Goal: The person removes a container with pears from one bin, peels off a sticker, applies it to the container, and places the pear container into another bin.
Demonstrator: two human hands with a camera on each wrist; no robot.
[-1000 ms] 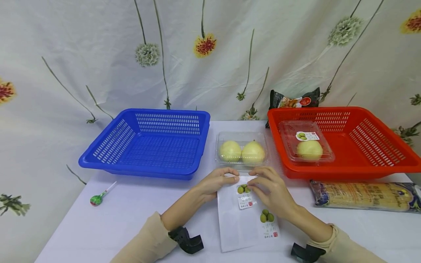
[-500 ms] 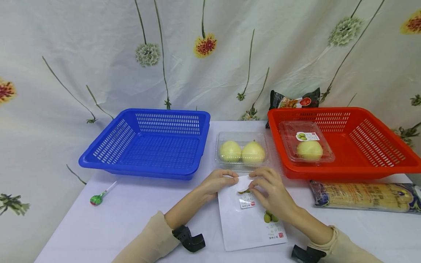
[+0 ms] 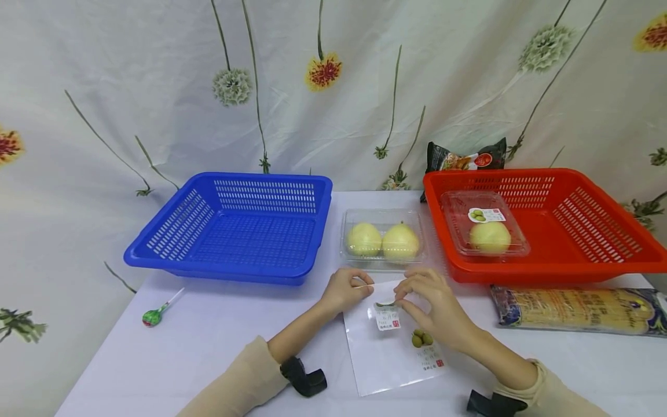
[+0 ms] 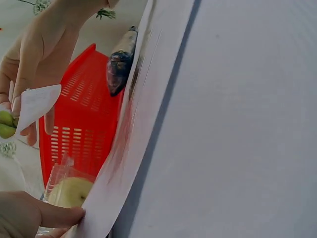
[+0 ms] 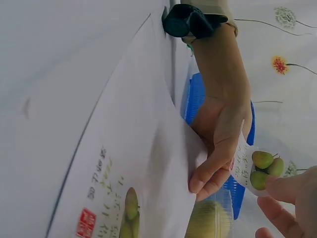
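A white sticker sheet lies on the table in front of me. My left hand pinches its far left corner, and in the right wrist view the left fingers curl over the sheet's edge. My right hand pinches a pear-print sticker, partly peeled up from the sheet; it shows lifted in the wrist views. A second sticker stays flat on the sheet. Just beyond my hands stands a clear box with two pears.
A blue basket sits at the left. The red basket at the right holds a labelled clear box with one pear. A lollipop lies front left, a noodle pack front right, a dark snack bag behind.
My right hand has peeled the upper sticker up from the sheet. The sheet has slid a little away from me and turned slightly. The left hand keeps its pinch on the corner.
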